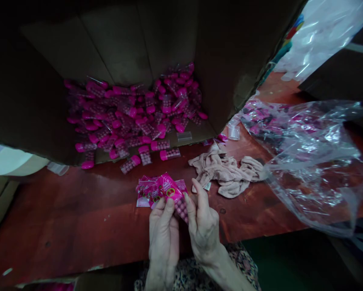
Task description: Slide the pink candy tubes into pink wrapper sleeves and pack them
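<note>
Red tabletop [87, 226] lies beneath a pink packet [171, 188] between both hands [165, 228] [203, 224].

Red-brown table [78, 226]; dim light; dark green floor [275, 258]

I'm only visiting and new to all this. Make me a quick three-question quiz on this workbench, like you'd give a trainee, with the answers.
1. True or false: the left hand and the right hand are both inside the cardboard box.
2. What lies on the table between the pink printed packet at the hands and the clear plastic bag?
3. Fill in the blank: the small clear bottles heaped in the box have ____ caps.

Key:
1. False; both are in front of it.
2. A crumpled beige cloth.
3. Pink.
</note>
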`<action>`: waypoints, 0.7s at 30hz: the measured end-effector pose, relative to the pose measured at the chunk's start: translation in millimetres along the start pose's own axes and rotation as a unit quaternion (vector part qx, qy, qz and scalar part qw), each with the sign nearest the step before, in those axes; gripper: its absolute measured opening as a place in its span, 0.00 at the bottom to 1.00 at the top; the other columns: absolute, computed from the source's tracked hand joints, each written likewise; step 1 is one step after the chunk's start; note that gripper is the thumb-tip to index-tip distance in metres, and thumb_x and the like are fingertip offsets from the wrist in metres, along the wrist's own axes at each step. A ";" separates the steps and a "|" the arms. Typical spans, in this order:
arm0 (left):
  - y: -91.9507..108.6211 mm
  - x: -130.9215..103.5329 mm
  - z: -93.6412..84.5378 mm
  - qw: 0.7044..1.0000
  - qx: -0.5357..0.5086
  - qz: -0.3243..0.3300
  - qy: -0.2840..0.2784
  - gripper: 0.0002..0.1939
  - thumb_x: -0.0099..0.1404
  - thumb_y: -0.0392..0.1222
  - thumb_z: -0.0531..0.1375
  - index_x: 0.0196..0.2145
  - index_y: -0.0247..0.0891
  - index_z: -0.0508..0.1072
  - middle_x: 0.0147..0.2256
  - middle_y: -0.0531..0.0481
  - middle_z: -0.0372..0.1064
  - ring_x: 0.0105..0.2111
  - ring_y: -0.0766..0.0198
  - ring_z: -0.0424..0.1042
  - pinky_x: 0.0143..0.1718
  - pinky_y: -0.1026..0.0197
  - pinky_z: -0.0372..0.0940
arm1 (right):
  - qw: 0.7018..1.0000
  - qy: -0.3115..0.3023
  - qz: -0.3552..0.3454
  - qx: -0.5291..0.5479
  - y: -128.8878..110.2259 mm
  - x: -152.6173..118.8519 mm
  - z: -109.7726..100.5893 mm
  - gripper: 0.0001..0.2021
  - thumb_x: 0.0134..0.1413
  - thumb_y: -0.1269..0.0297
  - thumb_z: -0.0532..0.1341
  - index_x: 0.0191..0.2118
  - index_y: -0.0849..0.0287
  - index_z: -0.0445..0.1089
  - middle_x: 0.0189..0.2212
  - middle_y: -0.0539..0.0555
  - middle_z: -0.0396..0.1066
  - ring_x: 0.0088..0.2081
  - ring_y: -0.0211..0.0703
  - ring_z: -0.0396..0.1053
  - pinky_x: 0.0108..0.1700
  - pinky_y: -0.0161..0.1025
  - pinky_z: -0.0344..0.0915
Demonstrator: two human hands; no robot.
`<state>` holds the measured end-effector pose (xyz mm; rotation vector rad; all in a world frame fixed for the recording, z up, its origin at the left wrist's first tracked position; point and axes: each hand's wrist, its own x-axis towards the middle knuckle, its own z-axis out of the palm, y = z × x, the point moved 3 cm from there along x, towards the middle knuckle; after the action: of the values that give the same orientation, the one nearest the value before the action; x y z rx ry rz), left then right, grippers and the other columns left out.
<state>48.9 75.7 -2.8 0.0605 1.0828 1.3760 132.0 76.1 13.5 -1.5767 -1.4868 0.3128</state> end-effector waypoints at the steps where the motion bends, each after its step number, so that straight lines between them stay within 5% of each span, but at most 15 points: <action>1: 0.8 -1.0 -0.2 1.000 -0.002 0.005 0.010 0.06 0.49 0.35 0.67 0.27 0.34 0.76 0.28 0.50 0.75 0.29 0.69 0.71 0.36 0.67 0.66 | 1.000 -0.007 0.013 0.003 0.1 -0.4 0.3 0.22 0.64 0.62 0.45 0.53 0.75 0.62 0.30 0.64 0.77 0.26 0.45 0.76 0.25 0.33 0.71; 4: -0.1 -7.2 3.2 0.999 -0.007 0.023 0.027 0.09 0.47 0.35 0.68 0.29 0.37 0.76 0.29 0.51 0.76 0.29 0.68 0.72 0.35 0.66 0.66 | 0.999 -0.021 0.032 0.003 -0.8 -1.4 1.6 0.21 0.65 0.62 0.43 0.52 0.73 0.63 0.31 0.63 0.77 0.23 0.43 0.76 0.22 0.31 0.70; 11: -11.3 -11.2 14.5 0.997 -0.029 -0.058 -0.041 0.09 0.46 0.35 0.69 0.28 0.38 0.77 0.28 0.50 0.76 0.27 0.67 0.73 0.34 0.65 0.67 | 0.999 0.031 0.033 0.007 0.1 6.5 -4.0 0.20 0.63 0.66 0.45 0.54 0.74 0.61 0.37 0.67 0.76 0.29 0.46 0.76 0.29 0.35 0.72; 15: 2.2 -1.1 7.0 0.998 -0.033 -0.039 -0.040 0.06 0.47 0.36 0.68 0.26 0.35 0.77 0.25 0.51 0.74 0.23 0.72 0.70 0.29 0.71 0.66 | 0.981 -0.099 0.069 0.151 4.0 6.0 -6.1 0.22 0.62 0.64 0.48 0.59 0.71 0.55 0.32 0.58 0.76 0.30 0.40 0.76 0.29 0.30 0.72; 18: 12.0 2.3 0.6 0.999 -0.016 -0.045 -0.016 0.08 0.45 0.36 0.69 0.26 0.34 0.77 0.25 0.51 0.74 0.24 0.71 0.70 0.26 0.72 0.65 | 0.951 -0.209 0.061 0.218 6.0 0.4 -6.8 0.25 0.58 0.65 0.55 0.60 0.63 0.55 0.38 0.55 0.76 0.36 0.38 0.75 0.38 0.32 0.72; 21: 15.9 -0.2 -1.8 0.999 0.017 -0.049 -0.014 0.08 0.46 0.36 0.69 0.27 0.34 0.77 0.25 0.51 0.73 0.23 0.72 0.69 0.25 0.72 0.64 | 0.950 -0.212 0.012 0.231 6.9 -3.5 -8.9 0.25 0.58 0.63 0.57 0.60 0.60 0.56 0.46 0.57 0.73 0.38 0.40 0.74 0.42 0.34 0.71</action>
<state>35.9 78.8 6.0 0.0505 1.0724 1.2649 142.0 70.1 11.9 -1.1905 -1.5617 0.9903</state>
